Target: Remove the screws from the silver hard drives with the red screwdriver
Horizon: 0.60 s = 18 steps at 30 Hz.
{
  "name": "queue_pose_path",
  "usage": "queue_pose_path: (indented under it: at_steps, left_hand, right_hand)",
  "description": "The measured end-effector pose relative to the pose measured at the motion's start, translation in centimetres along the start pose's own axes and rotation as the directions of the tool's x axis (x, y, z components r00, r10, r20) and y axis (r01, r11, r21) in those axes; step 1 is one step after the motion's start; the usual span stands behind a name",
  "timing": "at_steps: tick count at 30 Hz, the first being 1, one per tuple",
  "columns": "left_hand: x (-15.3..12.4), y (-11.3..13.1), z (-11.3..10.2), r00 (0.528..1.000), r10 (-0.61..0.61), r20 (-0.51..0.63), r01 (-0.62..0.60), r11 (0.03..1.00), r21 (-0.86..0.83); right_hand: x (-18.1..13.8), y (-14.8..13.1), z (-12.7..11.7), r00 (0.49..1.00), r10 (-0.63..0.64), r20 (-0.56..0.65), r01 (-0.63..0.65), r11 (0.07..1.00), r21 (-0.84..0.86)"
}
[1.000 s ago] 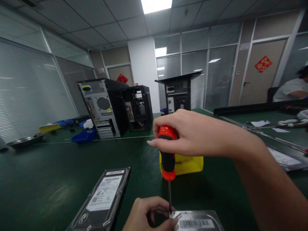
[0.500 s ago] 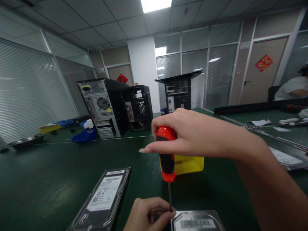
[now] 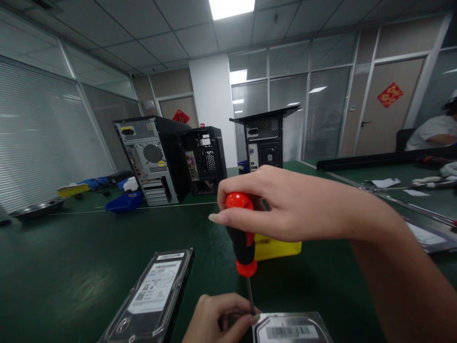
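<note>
My right hand [image 3: 264,202] is wrapped round the red and black handle of a screwdriver [image 3: 243,243], which stands nearly upright with its top leaning a little left. Its shaft runs down to the near left corner of a hard drive [image 3: 293,328], cut off by the bottom edge of the view. At that corner my left hand [image 3: 223,317] is closed, thumb and fingers pinched about the screwdriver's tip; whatever sits under the tip is hidden by the fingers. A second hard drive [image 3: 157,290] with a white label lies to the left on the green table.
Behind my right hand sits a yellow bin [image 3: 280,247]. Computer cases [image 3: 166,157] stand at the back, near a blue bin [image 3: 124,202]. Another drive [image 3: 426,236] lies at the right. A person [image 3: 433,131] sits at the far right.
The screwdriver's handle has tipped slightly left and lower along with my right hand, and has turned a little. My left hand and the hard drive stay almost where they were.
</note>
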State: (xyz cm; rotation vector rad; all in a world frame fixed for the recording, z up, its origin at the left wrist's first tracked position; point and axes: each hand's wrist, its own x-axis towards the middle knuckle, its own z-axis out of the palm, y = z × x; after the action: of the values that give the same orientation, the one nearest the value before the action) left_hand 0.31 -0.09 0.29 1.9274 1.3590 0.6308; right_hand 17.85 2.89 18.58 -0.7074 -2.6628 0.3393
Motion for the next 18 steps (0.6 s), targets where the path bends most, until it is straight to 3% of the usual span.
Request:
queue_pose_path:
  at_steps: [6,13,18]
  left_hand:
    - [-0.1,0.3,0.2,1.000,-0.009,-0.013,0.009,0.999,0.038]
    - [0.4,1.0,0.4,0.999,-0.027,-0.034,0.026,0.999,-0.028]
    - [0.3,0.8,0.4,0.998,-0.046,-0.039,0.047,0.998,0.045]
  right_hand:
    - [0.2,0.4,0.1,1.000,-0.006,-0.017,0.006,1.000,0.003]
    - [0.3,0.5,0.2,0.998,-0.007,-0.066,0.005,0.999,-0.039]
    - [0.2,0.6,0.2,0.998,0.006,-0.058,-0.008,0.999,-0.036]
